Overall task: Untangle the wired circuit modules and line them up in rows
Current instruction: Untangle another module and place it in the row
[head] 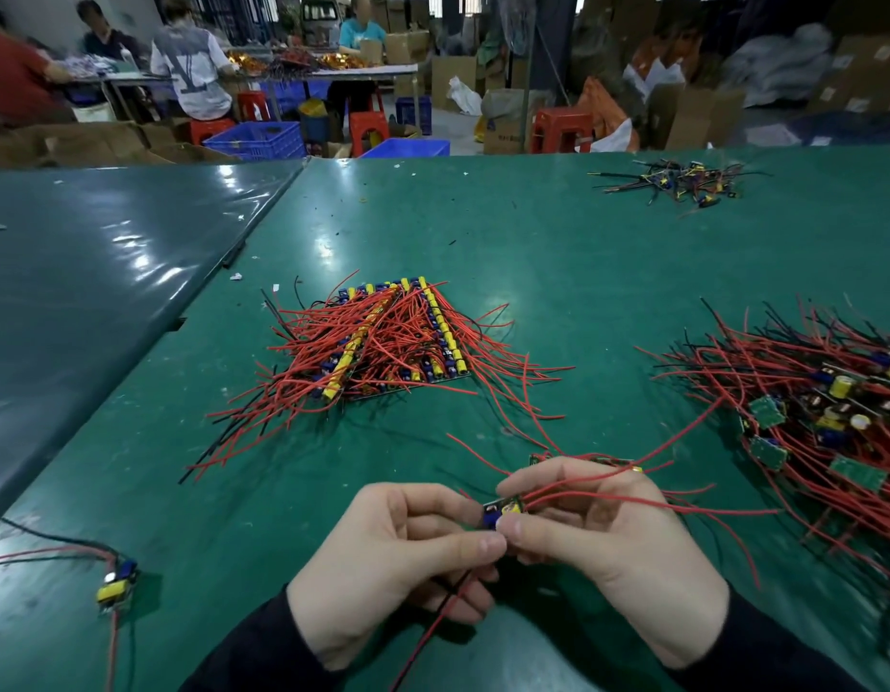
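Over the green table (533, 272), left hand (383, 556) and right hand (608, 541) both pinch one small circuit module (503, 512), red wires (682, 506) trailing right.

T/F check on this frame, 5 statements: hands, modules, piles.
1. Both hands hold one module between them. True: the left hand and right hand pinch the same small module.
2. The lined-up rows lie ahead of the hands, in the middle of the table. True.
3. The tangled pile sits at the person's left. False: it is at the right edge; at the left lies only a lone module.
4. The table cover is red. False: it is green; the wires are mostly red.
5. The lone module at the left has no wires. False: red and black wires run from it.
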`<state>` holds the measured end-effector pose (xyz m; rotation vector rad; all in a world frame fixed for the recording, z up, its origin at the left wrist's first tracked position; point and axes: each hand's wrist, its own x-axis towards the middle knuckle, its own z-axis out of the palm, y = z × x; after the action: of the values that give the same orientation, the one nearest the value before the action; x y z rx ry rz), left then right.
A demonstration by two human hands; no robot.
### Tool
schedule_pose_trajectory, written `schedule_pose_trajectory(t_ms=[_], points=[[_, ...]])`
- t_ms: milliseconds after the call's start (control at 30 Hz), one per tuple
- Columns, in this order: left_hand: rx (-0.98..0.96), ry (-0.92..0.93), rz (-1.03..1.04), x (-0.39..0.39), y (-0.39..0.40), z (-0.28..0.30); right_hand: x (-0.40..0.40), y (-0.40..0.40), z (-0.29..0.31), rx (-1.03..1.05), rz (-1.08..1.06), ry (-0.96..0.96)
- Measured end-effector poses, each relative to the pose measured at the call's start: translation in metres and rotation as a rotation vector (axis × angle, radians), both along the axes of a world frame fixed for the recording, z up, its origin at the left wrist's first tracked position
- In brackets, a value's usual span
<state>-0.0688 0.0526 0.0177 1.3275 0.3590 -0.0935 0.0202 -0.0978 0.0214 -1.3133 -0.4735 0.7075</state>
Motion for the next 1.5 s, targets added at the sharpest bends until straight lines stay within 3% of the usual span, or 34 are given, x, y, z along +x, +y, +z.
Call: schedule_pose_trajectory(t_ms=[333, 567, 700, 833, 967, 1200, 1400, 1500], points=[[0.095, -0.02, -0.093, -0.001, -0.001, -0.002, 0.005, -0.002, -0.002, -0.09, -0.034, -0.179], [0.266, -0.219, -0.026, -0.003, 0.003, 0.0, 0.01, -0.002, -0.002, -0.097, 0.036, 0.153], [0.385, -0.271, 0.006, -0.004, 0.009, 0.002, 0.01, -0.003, -0.002, -0.09, 0.044, 0.221], [0.188, -0.17, -0.084, -0.004, 0.012, 0.006, 0.009, -0.003, -0.002, -0.016, 0.035, 0.162], [0.054, -0.12, -0.089, -0.004, 0.01, 0.004, 0.009, -0.003, -0.001, 0.003, 0.02, -0.019], [0.227, -0.143, 0.064, -0.002, 0.004, 0.0, 0.009, -0.004, -0.001, 0.016, 0.021, 0.011], [-0.034, -0.015, -0.064, -0.003, 0.014, 0.003, 0.013, -0.006, 0.003, 0.083, -0.043, -0.054], [-0.03, -0.024, -0.119, -0.004, 0.015, 0.003, 0.011, -0.006, 0.006, 0.073, -0.012, -0.1]])
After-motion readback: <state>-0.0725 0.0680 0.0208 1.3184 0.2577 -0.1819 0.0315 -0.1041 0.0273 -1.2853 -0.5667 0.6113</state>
